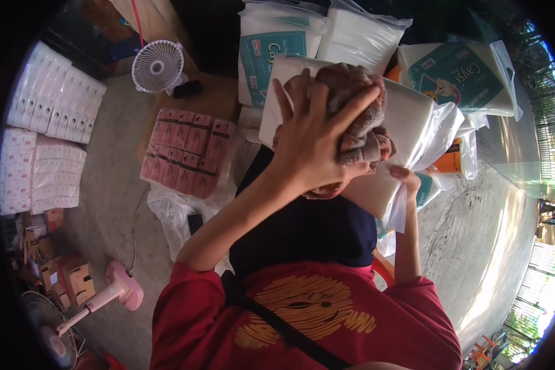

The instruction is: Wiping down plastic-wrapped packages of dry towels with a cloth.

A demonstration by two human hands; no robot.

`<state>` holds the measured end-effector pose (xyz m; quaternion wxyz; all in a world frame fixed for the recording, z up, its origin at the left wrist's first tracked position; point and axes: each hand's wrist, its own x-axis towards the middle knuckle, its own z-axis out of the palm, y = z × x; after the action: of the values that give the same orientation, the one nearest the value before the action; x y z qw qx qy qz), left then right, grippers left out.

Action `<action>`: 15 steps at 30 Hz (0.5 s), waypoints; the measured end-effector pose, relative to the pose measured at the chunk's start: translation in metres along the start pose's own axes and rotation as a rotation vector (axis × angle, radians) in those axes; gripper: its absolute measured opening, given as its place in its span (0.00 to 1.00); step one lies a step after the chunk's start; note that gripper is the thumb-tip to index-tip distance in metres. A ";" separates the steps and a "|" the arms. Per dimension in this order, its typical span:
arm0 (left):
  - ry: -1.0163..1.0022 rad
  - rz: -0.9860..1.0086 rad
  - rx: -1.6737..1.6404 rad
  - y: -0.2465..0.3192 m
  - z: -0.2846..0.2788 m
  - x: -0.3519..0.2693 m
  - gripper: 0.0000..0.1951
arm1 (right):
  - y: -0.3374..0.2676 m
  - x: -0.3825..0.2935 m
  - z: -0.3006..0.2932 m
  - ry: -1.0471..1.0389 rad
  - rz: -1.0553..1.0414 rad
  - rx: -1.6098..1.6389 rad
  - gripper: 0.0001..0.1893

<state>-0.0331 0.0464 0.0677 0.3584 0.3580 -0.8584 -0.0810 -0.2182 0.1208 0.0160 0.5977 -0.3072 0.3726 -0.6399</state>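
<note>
A plastic-wrapped white tissue pack (409, 104) lies across my lap, tilted. My left hand (307, 134) is spread over a bunched brown plush cloth (363, 111) and holds it against the top of the pack. Some of the cloth's folds show between and beyond my fingers; the palm side is hidden. At the pack's lower right, my right hand (408, 181) grips the loose clear plastic end (425, 143) of the wrapper, thumb on top.
More packs with teal labels, one at the back (282, 44) and one at the right (462, 74), surround the lap. Left stand pink tissue packs (185, 155), a small white fan (157, 67) and a phone (195, 224). A pink fan stand (120, 286) and wrapped stacks (55, 92) are farther left.
</note>
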 end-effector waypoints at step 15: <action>0.278 -0.156 -0.182 -0.106 0.038 -0.003 0.17 | -0.002 -0.008 0.018 0.086 0.122 -0.170 0.41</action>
<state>0.0021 -0.0334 -0.0037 0.4974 0.3972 -0.7593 -0.1357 -0.2032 0.1266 0.0273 0.5907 -0.3058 0.4691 -0.5809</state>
